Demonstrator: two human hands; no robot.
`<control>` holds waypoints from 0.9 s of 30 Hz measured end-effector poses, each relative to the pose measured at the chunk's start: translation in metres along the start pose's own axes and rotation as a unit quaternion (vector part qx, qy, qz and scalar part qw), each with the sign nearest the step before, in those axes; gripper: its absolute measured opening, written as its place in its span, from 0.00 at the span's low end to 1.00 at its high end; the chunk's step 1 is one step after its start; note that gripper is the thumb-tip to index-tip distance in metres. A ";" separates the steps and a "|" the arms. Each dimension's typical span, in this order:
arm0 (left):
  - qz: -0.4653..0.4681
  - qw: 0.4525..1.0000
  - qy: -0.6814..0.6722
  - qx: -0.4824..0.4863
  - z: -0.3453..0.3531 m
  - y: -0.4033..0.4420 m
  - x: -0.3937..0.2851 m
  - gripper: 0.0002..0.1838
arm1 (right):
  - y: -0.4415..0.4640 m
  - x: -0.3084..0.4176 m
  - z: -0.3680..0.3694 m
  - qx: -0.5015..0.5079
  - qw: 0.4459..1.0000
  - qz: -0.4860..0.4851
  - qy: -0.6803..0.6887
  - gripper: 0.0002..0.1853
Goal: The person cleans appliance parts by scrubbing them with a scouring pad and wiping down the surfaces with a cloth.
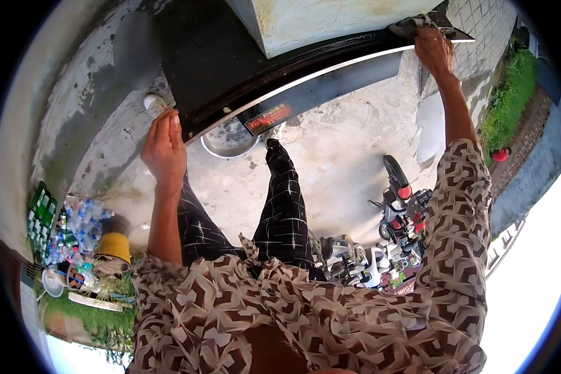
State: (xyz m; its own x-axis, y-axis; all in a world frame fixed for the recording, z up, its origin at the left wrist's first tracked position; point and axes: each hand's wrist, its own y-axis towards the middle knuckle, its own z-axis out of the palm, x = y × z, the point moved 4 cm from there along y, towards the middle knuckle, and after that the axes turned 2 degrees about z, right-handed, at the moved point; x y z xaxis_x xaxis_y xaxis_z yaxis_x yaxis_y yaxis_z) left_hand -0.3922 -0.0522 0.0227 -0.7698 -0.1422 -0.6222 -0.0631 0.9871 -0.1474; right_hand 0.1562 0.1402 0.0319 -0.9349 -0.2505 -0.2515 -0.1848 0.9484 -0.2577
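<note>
A long black appliance with a thin pale front edge stretches across the top of the view. It looks like a range hood, with a tall pale box rising from it and a red label on its front. At its near left corner, my left hand has its fingers closed on the edge. My right hand is at the far right end, closed over a dark grey cloth pressed on the black surface. The cloth is partly hidden by the fingers.
A metal basin sits on the concrete floor, partly under the appliance. Plastic bottles, green bottles and a yellow bucket are at the left. Parked motorbikes stand behind me. A tiled wall is at the right.
</note>
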 end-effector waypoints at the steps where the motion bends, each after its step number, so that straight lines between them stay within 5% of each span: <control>1: 0.003 1.000 0.007 0.004 0.000 0.001 -0.002 0.10 | -0.008 0.036 -0.019 0.001 1.000 -0.022 -0.005 0.12; 11: 0.022 0.999 0.047 0.003 0.009 0.009 -0.025 0.07 | -0.056 0.245 -0.089 0.016 0.963 -0.199 0.182 0.09; 17: 0.014 0.999 0.044 0.002 0.012 0.010 -0.025 0.08 | -0.027 0.124 -0.059 -0.054 0.974 -0.165 0.147 0.04; 23: 0.033 0.998 0.053 -0.014 0.014 0.009 -0.016 0.08 | 0.012 -0.056 0.009 -0.073 0.986 -0.133 0.062 0.10; 27: 0.030 0.998 0.055 -0.026 0.009 0.011 -0.015 0.08 | 0.037 -0.148 0.038 -0.027 0.999 0.022 0.009 0.16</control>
State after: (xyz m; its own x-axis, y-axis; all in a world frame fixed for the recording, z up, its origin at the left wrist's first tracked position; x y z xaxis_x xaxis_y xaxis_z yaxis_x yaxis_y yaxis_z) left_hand -0.3752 -0.0400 0.0234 -0.8381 -0.0761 -0.5401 -0.0450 0.9965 -0.0707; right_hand 0.2993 0.2052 0.0246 -0.9475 -0.2057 -0.2447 -0.1594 0.9676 -0.1961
